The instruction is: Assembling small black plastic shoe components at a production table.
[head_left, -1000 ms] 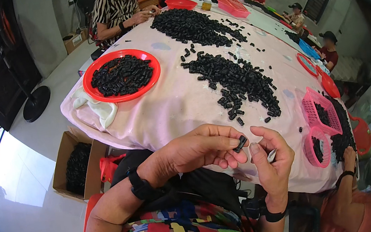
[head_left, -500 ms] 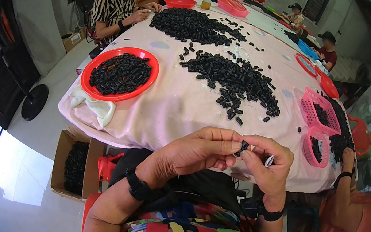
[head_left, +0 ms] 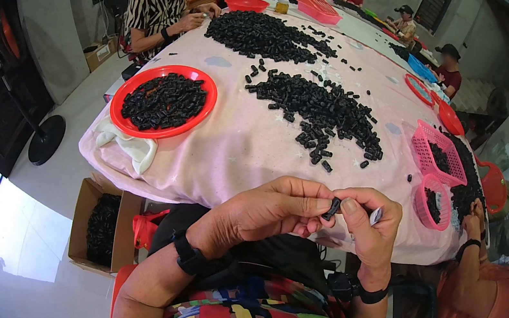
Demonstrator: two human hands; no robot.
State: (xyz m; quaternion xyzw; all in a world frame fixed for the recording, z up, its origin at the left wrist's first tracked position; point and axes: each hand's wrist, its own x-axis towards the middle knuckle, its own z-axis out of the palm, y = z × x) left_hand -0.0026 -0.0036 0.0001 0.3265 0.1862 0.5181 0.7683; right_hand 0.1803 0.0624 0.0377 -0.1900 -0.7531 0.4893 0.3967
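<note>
Over the near edge of the table, my left hand (head_left: 275, 211) pinches a small black cylindrical part (head_left: 332, 209) between thumb and fingers. Close against its right end is my right hand (head_left: 373, 217), thumb raised and fingers bent. A small pale flat object (head_left: 375, 215) sticks out from the curled fingers of that hand; its kind is too hidden to make out. Beyond my hands, a loose pile of like black parts (head_left: 326, 110) lies on the pink tablecloth (head_left: 222, 157). A red round tray (head_left: 214, 93) at the left holds more of them.
A larger black pile (head_left: 256, 35) lies farther back. Pink baskets (head_left: 439, 156) stand at the right, near a co-worker's hands (head_left: 472, 223). A cardboard box (head_left: 78, 245) of black parts sits on the floor at left. A white cloth (head_left: 143, 154) hangs over the table edge. Several people sit around.
My right thumb has shifted up and off the black part's face, so more of the part shows. The pale object has turned slightly. At right, the co-worker's hands have come together.
</note>
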